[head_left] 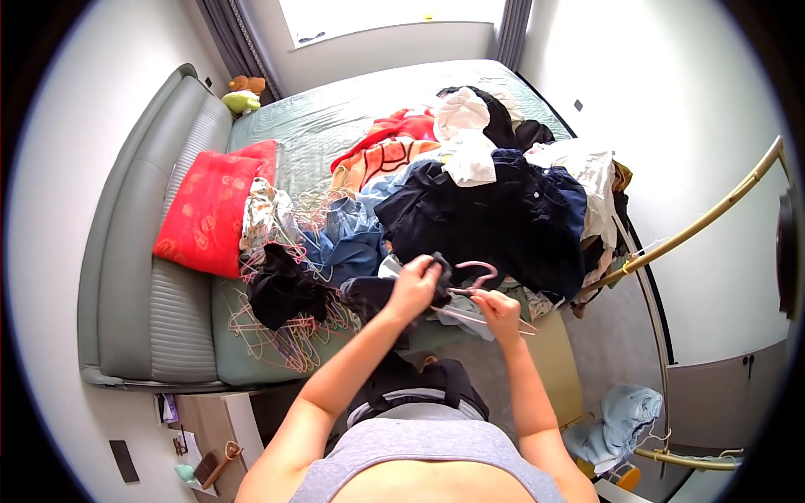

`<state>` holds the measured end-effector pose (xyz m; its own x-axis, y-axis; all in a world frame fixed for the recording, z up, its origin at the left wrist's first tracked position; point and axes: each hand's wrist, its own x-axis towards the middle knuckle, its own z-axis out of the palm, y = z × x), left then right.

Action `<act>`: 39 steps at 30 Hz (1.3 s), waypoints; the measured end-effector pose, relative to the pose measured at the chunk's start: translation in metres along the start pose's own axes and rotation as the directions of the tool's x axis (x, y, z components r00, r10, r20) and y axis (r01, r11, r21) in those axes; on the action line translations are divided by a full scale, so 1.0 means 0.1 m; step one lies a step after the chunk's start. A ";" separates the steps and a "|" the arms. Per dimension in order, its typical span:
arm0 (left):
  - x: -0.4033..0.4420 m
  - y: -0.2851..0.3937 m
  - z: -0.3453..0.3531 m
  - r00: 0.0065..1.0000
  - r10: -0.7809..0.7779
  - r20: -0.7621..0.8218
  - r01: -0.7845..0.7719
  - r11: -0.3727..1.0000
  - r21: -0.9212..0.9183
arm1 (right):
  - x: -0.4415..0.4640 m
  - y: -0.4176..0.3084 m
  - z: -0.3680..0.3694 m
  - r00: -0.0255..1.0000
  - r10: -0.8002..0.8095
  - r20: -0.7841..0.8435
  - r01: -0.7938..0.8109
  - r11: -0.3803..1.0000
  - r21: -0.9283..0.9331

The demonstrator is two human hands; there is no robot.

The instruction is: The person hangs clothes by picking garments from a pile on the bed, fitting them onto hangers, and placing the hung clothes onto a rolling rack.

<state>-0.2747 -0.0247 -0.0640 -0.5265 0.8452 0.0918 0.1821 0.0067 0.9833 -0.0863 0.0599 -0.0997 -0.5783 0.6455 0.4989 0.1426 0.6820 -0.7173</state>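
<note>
Near the bed's front edge, my left hand (pixel 413 289) is closed on a dark garment (pixel 369 293) that hangs to its left. My right hand (pixel 498 313) is closed on a pink hanger (pixel 478 275), whose hook points up between the hands. The hanger's bar runs below both hands. Behind them a large heap of dark clothes (pixel 495 210) covers the bed's right half. Blue denim (pixel 344 239) lies to the left, beside a black garment (pixel 285 289) on a tangle of hangers (pixel 289 344).
A red pillow (pixel 210 210) leans near the grey headboard (pixel 134 251). At the right stands a gold-coloured rack (pixel 713 226), with light blue jeans (pixel 619 423) near its lower bar. A small bedside table (pixel 214 423) holds several items at lower left.
</note>
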 end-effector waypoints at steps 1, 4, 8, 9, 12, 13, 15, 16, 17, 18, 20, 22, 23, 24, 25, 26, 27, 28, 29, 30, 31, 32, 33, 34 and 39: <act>-0.09 0.04 0.20 1.000 0.025 -0.003 -0.025 0.994 -0.108 | 0.00 -0.02 0.12 1.000 -0.017 0.002 0.016 0.999 0.027; -0.17 0.32 0.15 0.997 0.032 0.066 -0.041 0.989 0.139 | 0.00 -0.02 0.30 0.998 0.005 -0.062 0.001 0.995 0.099; -0.09 0.61 -0.17 0.806 0.578 0.124 -0.460 0.481 0.746 | 0.07 -0.11 0.20 0.980 -0.016 -0.196 0.050 0.984 0.170; -0.01 0.64 -0.32 0.731 0.633 0.255 -0.568 0.358 0.741 | 0.10 -0.14 0.15 0.976 -0.011 -0.219 0.050 0.984 0.173; 0.08 0.55 -0.63 0.662 0.530 0.531 -0.720 0.251 0.647 | 0.18 -0.30 0.08 0.979 0.022 -0.202 0.013 0.985 0.173; 0.09 0.47 -0.63 0.654 0.535 0.535 -0.732 0.268 0.626 | 0.21 -0.36 0.14 0.983 0.031 -0.179 -0.001 0.987 0.162; 0.15 0.42 -0.62 0.619 0.594 0.515 -0.754 0.265 0.601 | 0.23 -0.49 0.35 0.976 0.124 -0.176 -0.109 0.989 0.096; 0.18 0.41 -0.65 0.641 0.583 0.499 -0.740 0.297 0.604 | 0.27 -0.56 0.45 0.961 0.093 -0.261 -0.085 0.996 0.040; 0.23 0.40 -0.68 0.662 0.574 0.481 -0.724 0.326 0.607 | 0.35 -0.61 0.54 0.939 0.052 -0.341 -0.063 0.998 -0.020; 0.26 0.37 -0.71 0.688 0.560 0.463 -0.705 0.362 0.610 | 0.39 -0.65 0.59 0.911 0.012 -0.411 -0.050 0.995 -0.081; 0.28 0.32 -0.80 0.729 0.584 0.357 -0.647 0.420 0.636 | 0.35 -0.71 0.58 0.872 -0.061 -0.486 -0.012 0.989 -0.146; 0.32 0.24 -0.96 0.747 0.612 0.261 -0.615 0.486 0.621 | 0.07 -0.56 0.62 0.797 -0.095 -0.596 -0.093 0.956 -0.277; 0.34 0.23 -1.03 0.749 0.622 0.230 -0.607 0.505 0.614 | -0.17 -0.34 0.69 0.812 0.030 -0.583 -0.188 0.959 -0.213; 0.34 0.22 -1.11 0.753 0.627 0.199 -0.598 0.525 0.606 | -0.35 -0.18 0.87 0.810 0.204 -0.549 -0.337 0.929 -0.152; 0.32 0.21 -1.17 0.758 0.629 0.171 -0.588 0.547 0.595 | -0.54 -0.03 1.06 0.777 0.376 -0.504 -0.484 0.870 -0.097; 0.31 0.21 -1.20 0.759 0.628 0.171 -0.595 0.564 0.572 | -0.65 0.12 1.22 0.715 0.536 -0.449 -0.619 0.784 -0.051; 0.29 0.21 -1.24 0.762 0.625 0.170 -0.600 0.582 0.549 | -0.70 0.26 1.42 0.609 0.724 -0.322 -0.718 0.677 0.164; 0.26 0.20 -1.27 0.766 0.621 0.169 -0.602 0.600 0.526 | -0.66 0.20 1.57 0.489 0.859 -0.150 -0.786 0.508 0.352; 0.24 0.18 -1.31 0.765 0.622 0.169 -0.610 0.613 0.503 | -0.60 0.19 1.62 0.376 0.921 0.096 -0.836 0.293 0.463; 0.23 0.16 -1.35 0.763 0.624 0.169 -0.617 0.624 0.480 | -0.52 0.21 1.70 0.307 0.927 0.214 -0.819 0.142 0.556; 0.22 0.14 -1.40 0.760 0.628 0.169 -0.624 0.633 0.458 | -0.46 0.27 1.79 0.249 0.908 0.337 -0.781 -0.017 0.624; 0.21 0.12 -1.45 0.766 0.619 0.170 -0.623 0.651 0.434 | -0.40 0.33 1.86 0.205 0.864 0.459 -0.726 -0.180 0.664; 0.20 0.09 -1.52 0.773 0.610 0.172 -0.619 0.669 0.411 | -0.32 0.33 1.89 0.216 0.862 0.458 -0.726 -0.172 0.666; 0.19 0.05 -1.58 0.781 0.599 0.175 -0.614 0.687 0.388 | -0.27 0.32 1.91 0.231 0.880 0.415 -0.744 -0.115 0.658; 0.16 -0.07 -1.76 0.760 0.611 0.222 -0.648 0.684 0.335 | -0.29 0.44 2.04 0.275 0.958 0.086 -0.460 0.052 0.887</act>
<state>-0.4306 -0.1048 -0.0413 -0.1048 0.7650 0.6354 0.7439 -0.3637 0.5606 -0.2269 0.0010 -0.2449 -0.0916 0.8010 -0.5916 -0.4390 -0.5657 -0.6980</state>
